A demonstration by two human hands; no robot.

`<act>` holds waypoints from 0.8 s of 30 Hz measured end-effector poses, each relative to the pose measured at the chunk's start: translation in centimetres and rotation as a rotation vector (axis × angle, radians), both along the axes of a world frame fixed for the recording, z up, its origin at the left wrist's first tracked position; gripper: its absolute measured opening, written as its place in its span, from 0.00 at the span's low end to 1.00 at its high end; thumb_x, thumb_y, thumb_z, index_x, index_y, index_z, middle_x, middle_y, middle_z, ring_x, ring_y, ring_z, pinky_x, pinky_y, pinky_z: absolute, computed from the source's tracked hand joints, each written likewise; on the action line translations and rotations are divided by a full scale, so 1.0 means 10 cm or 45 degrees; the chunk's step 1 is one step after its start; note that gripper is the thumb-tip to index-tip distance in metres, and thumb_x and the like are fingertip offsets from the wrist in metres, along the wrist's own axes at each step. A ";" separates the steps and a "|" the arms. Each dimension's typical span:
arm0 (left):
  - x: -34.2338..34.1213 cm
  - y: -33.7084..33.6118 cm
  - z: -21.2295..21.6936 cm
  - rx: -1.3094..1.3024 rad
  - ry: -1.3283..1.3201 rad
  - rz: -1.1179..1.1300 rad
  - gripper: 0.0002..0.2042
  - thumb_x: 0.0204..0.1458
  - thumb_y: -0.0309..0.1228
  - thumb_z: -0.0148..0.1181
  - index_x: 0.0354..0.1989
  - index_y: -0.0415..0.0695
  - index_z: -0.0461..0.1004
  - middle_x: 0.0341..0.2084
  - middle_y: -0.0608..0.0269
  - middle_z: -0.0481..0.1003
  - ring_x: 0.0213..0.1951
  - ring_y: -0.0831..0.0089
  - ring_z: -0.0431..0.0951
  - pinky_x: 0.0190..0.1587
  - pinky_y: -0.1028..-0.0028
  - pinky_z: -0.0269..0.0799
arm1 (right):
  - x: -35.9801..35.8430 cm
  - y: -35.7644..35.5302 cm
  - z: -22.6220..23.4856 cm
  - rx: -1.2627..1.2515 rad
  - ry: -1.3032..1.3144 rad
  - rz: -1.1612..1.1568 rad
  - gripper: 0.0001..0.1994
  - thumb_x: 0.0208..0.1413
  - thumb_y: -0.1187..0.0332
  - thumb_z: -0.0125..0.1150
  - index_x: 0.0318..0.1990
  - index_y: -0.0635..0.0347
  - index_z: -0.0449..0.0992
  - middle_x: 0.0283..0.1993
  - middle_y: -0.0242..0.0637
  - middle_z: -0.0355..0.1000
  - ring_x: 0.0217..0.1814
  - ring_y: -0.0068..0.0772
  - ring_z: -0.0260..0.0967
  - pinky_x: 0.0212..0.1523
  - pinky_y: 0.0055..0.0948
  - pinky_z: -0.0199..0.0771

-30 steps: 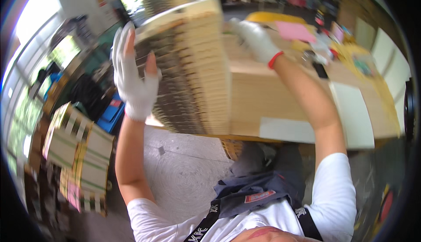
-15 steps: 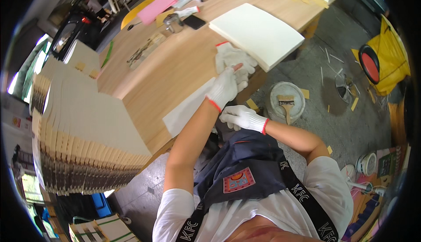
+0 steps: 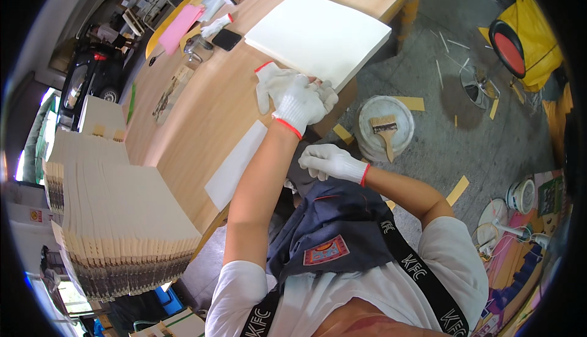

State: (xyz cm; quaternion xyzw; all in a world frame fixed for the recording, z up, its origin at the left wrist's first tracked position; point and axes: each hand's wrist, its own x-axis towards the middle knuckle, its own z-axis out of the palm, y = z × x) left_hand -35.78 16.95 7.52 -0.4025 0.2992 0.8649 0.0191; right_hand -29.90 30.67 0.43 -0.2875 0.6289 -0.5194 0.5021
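My left hand (image 3: 298, 103), in a white knit work glove with a red cuff edge, lies over a loose white work glove (image 3: 269, 81) on the wooden table. Its fingers are bent onto that glove, and one bare fingertip shows. Just beyond is a thick stack of white paper (image 3: 321, 31) at the table's edge. My right hand (image 3: 330, 161), gloved the same way, hovers above my dark apron (image 3: 333, 215), off the table. Its fingers curl inward with nothing visible in them. A white paper strip (image 3: 237, 163) lies beside my left forearm.
Tall stacks of bound pages (image 3: 131, 215) fill the table's left end. A phone (image 3: 227, 39), a metal jar (image 3: 197, 50) and pink sheets (image 3: 181, 28) sit farther back. On the floor at right stand a white bucket (image 3: 367, 144) with a brush (image 3: 384, 130) across it and a red stool (image 3: 507, 48).
The view has turned, shifting the table leftward. My left hand has slid right across the loose glove, which stays in place beside the paper stack. My right hand keeps its curled pose.
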 end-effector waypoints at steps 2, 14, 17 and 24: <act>-0.08 -0.12 -0.05 0.126 0.010 0.077 0.09 0.63 0.38 0.44 0.39 0.46 0.66 0.37 0.60 0.74 0.36 0.63 0.74 0.38 0.59 0.73 | -0.02 0.02 0.01 -0.030 -0.026 -0.012 0.16 0.64 0.53 0.53 0.40 0.56 0.76 0.28 0.30 0.73 0.25 0.19 0.68 0.28 0.22 0.69; -0.19 -0.25 -0.04 -0.101 -0.023 -0.006 0.09 0.63 0.31 0.39 0.46 0.39 0.61 0.50 0.49 0.68 0.55 0.50 0.70 0.57 0.49 0.67 | -0.45 0.41 0.11 -0.164 0.050 -0.303 0.16 0.64 0.54 0.53 0.40 0.58 0.76 0.27 0.30 0.72 0.24 0.19 0.68 0.26 0.23 0.67; -0.14 -0.32 -0.11 -0.212 0.025 -0.271 0.11 0.61 0.26 0.41 0.50 0.39 0.61 0.51 0.49 0.68 0.53 0.49 0.71 0.53 0.49 0.69 | -0.53 0.45 0.06 -0.201 0.054 -0.331 0.15 0.65 0.56 0.53 0.40 0.60 0.75 0.27 0.30 0.72 0.24 0.19 0.68 0.27 0.23 0.68; -0.04 -0.35 -0.21 -0.590 0.154 -0.655 0.19 0.58 0.21 0.40 0.59 0.41 0.56 0.47 0.50 0.69 0.41 0.55 0.75 0.37 0.60 0.75 | -0.55 0.50 -0.03 -0.202 0.019 -0.398 0.15 0.65 0.57 0.54 0.40 0.61 0.75 0.27 0.30 0.72 0.25 0.18 0.68 0.28 0.21 0.68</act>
